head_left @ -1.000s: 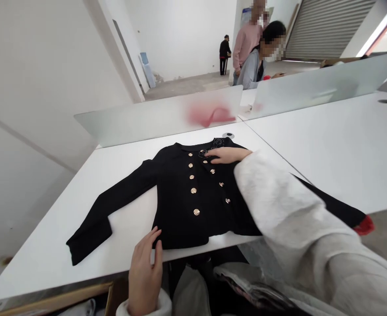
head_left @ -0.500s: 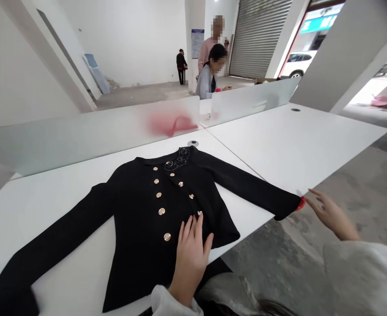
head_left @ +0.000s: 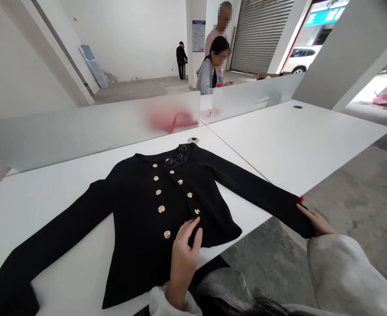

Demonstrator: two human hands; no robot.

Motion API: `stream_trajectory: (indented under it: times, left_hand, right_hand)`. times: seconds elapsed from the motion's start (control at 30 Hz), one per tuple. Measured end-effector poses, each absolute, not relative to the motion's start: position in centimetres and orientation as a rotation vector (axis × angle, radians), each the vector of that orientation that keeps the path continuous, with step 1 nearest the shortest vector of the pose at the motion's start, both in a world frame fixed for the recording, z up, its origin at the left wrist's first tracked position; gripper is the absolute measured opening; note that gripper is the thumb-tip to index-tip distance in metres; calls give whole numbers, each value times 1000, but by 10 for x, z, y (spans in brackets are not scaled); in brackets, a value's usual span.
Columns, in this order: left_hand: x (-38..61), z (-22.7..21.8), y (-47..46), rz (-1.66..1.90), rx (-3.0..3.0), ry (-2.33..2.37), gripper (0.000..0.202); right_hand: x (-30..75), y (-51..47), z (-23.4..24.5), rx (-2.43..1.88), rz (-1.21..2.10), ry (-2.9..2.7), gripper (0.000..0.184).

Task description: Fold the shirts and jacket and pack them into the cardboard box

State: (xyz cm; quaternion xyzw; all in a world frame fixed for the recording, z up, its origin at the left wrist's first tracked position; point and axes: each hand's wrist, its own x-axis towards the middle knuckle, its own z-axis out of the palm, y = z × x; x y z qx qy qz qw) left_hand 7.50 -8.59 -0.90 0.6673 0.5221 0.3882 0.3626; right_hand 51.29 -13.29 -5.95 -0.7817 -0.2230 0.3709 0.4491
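Your black jacket (head_left: 141,206) lay face up and spread across the near half of the white worktop (head_left: 48,193). Its collar, with the dark flower trim (head_left: 177,159), pointed to the far side, and two rows of gold buttons (head_left: 161,209) ran down the front. The left sleeve (head_left: 48,245) stretched out towards the near left corner. The right sleeve (head_left: 259,193) ran out to the right, with its cuff (head_left: 299,217) hanging past the worktop's edge and a scrap of red (head_left: 301,199) showing at the cuff.

Your left hand (head_left: 184,250) rested on the front panel by the lowest buttons. Its grip was apart, fingers loosely bent and pressing the cloth, not clamped on anything. Your right hand (head_left: 315,223) was at the cuff. One finger lay along its top and the rest were hidden behind the cloth, so I cannot tell whether that grip was closed on it.

This looked to me like laying out and straightening, with the body pinned while the right sleeve was dealt with. Any next move on that sleeve would call for a firm hold on the cuff and steady pressure from your left hand, so the front stayed flat.

Beyond the frosted divider (head_left: 81,127) lay something pink-red (head_left: 170,120), and a seated person (head_left: 209,72) was at the far worktop.
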Motion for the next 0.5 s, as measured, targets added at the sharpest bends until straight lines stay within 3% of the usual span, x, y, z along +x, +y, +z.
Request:
stream_trajectory:
  times: [0.2, 0.33, 0.5]
  left_hand:
    - [68, -4, -85, 1145, 1208, 1360, 40]
    - [62, -8, -88, 1249, 1069, 1406, 33]
    - [56, -8, -91, 1281, 888, 1315, 29]
  right_hand:
    - [528, -117, 1, -1747, 724, -343, 18]
    - [536, -75, 47, -1722, 546, -425, 13]
    - [573, -25, 89, -1748, 128, -297, 34]
